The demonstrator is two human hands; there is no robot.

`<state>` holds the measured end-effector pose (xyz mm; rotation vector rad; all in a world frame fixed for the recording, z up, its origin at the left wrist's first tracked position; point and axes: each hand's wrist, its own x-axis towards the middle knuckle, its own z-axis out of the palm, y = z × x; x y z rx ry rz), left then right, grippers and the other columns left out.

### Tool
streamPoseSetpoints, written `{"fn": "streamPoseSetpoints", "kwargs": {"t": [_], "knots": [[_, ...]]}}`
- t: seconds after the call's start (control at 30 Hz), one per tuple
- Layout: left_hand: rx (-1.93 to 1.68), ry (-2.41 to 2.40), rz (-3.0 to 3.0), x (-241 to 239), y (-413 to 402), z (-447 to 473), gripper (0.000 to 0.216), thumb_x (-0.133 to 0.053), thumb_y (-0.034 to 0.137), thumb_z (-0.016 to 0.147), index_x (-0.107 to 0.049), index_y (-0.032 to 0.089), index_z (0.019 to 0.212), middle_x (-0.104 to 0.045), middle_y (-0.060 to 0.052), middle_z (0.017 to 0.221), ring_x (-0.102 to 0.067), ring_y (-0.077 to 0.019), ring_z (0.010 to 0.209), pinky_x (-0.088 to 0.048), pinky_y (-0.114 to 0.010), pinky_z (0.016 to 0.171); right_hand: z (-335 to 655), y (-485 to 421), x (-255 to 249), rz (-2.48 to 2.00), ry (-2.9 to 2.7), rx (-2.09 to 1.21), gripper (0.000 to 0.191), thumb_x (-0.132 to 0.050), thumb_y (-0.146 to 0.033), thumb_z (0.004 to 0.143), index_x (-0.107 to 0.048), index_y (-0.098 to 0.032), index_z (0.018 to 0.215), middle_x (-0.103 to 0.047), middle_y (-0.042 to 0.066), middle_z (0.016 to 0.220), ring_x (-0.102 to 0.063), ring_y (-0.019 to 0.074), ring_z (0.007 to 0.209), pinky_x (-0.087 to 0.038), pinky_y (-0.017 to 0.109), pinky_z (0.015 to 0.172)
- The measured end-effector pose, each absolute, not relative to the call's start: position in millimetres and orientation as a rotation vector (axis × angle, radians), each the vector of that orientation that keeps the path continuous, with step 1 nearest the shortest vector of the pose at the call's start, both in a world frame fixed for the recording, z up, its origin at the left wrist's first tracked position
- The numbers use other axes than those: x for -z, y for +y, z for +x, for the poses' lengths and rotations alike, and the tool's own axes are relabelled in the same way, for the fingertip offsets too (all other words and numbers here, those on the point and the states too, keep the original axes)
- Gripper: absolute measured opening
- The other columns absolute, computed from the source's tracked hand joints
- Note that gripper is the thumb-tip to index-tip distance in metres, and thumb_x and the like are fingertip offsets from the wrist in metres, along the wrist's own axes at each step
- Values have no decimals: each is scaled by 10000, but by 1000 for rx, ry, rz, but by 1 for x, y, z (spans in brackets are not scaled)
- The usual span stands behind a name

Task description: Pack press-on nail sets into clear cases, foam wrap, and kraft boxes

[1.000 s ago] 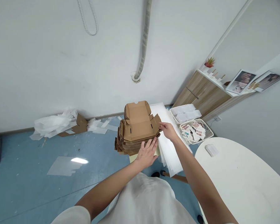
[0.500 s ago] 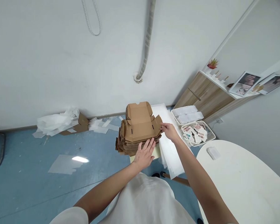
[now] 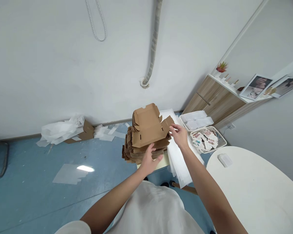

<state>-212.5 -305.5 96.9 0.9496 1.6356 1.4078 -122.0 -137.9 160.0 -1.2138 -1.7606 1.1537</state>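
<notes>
Separating carton (image 3: 148, 123), seemingly: right hand (image 3: 179, 135) pinches flap (image 3: 167, 123), left hand (image 3: 148, 162) spread, empty over near table edge (image 3: 163, 163); two-hand grip needed next.

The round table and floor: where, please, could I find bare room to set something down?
Free: the table, right of and below the white box; the floor, left of the translucent sheet. Crowded: around the cardboard stack, left hand, right hand and baskets.
</notes>
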Motion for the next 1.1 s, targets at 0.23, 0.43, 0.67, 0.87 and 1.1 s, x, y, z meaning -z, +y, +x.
{"fn": "streamPoseSetpoints", "kwargs": {"t": [0.23,0.43,0.67,0.87,1.1], "knots": [[-1816,1073,-68,-114,-299,-232,249,-558,396,762,-499,181,870,-505,-126,1182,-547,-202,1033,-474,-331,829,-118,-148,-178,-1106,-1620,-1110,399,-545,-448,706,-597,-137,951,-640,71,887,-628,163,733,-561,266,553],[-1784,1023,-260,-120,-291,-230,285,-550,437,757,-510,232,950,-526,-80,1163,-555,-178,1005,-508,-322,794,-105,-164,-184,-998,-1617,-938,300,-570,-399,713,-634,-146,863,-643,47,816,-601,130,670,-570,289,585],[-1811,1396,7,-111,-285,-237,378,-507,372,786,-388,311,1140,-459,-33,1264,-534,-185,1048,-508,-314,730,-50,-182,-170,-1126,-1679,-692,224,-571,-358,719,-666,-197,843,-649,46,863,-611,149,689,-565,307,580],[-1526,1215,381,-117,-269,-234,462,-534,463,732,-493,196,1106,-578,-93,1102,-580,-225,963,-491,-346,763,24,-202,-161,-1272,-1575,-470,138,-619,-261,694,-671,-213,813,-657,34,827,-626,160,686,-543,301,580],[-1130,1275,843,-126,-231,-175,422,-574,218,684,-519,206,1102,-603,-68,1073,-580,-211,950,-470,-351,798,104,-248,-157,-1438,-1415,-332,158,-600,-271,714,-645,-214,854,-647,42,870,-630,160,665,-556,320,570]]}}
